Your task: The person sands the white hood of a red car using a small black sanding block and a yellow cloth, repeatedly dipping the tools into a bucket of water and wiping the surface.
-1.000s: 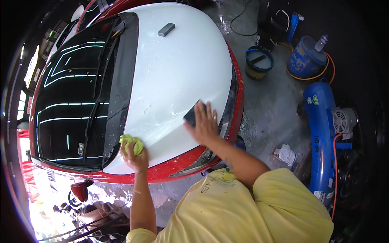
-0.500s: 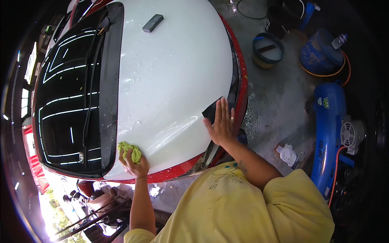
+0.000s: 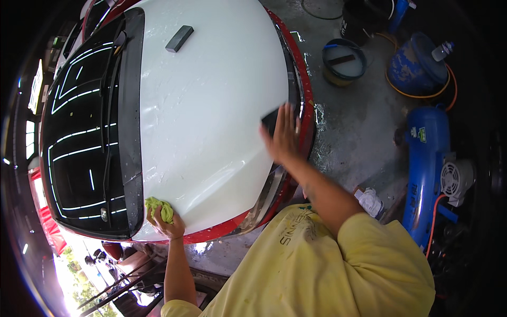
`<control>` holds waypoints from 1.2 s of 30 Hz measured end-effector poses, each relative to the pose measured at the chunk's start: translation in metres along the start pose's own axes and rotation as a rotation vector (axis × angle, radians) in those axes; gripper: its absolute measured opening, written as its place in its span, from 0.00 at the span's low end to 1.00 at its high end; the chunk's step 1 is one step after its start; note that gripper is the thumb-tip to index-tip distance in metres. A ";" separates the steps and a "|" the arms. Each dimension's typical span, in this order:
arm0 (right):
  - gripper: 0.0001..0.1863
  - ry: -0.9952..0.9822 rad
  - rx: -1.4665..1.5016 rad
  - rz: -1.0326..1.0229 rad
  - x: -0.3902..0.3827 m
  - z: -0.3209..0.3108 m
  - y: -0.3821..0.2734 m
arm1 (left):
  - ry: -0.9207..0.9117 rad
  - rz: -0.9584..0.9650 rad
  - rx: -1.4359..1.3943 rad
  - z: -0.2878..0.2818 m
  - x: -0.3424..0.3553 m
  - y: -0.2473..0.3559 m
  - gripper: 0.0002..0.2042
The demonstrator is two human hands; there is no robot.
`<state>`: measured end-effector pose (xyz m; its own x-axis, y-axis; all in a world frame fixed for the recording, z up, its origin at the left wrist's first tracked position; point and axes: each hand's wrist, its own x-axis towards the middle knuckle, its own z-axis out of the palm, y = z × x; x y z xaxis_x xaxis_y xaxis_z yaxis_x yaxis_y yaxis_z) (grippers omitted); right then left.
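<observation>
A white car hood (image 3: 211,100) with wet streaks fills the middle. At its front edge, my right hand (image 3: 284,138) holds a black sheet of sandpaper (image 3: 270,120) against the surface, under outstretched fingers. The sheet's left part shows between thumb and fingers; the rest is hidden. My left hand (image 3: 170,224) is closed around a crumpled yellow-green cloth (image 3: 158,209), resting on the hood's near corner by the windshield. Farther up the hood lies a dark grey sanding block (image 3: 179,38), apart from both hands.
A dark windshield (image 3: 79,142) with wipers borders the hood at left. On the wet floor at right stand a bucket of cloudy water (image 3: 344,79) with a dark strip, a blue drum (image 3: 414,68) with a bottle on it, and a blue air compressor (image 3: 426,169) with an orange hose.
My right hand and the sandpaper have moved up along the hood's front edge. The left hand keeps the cloth at the same corner. The whole view has shifted slightly.
</observation>
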<state>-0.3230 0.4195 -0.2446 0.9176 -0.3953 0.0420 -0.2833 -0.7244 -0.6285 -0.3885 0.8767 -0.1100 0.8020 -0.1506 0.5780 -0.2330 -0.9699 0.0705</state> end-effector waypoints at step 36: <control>0.45 -0.415 -0.124 -0.910 -0.048 -0.057 -0.025 | -0.068 -0.091 -0.061 -0.012 -0.006 0.014 0.25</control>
<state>-0.3757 0.4242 -0.1861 0.8175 0.5482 0.1768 0.5679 -0.7159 -0.4061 -0.4032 0.8659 -0.1023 0.8562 -0.0772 0.5109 -0.1893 -0.9669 0.1710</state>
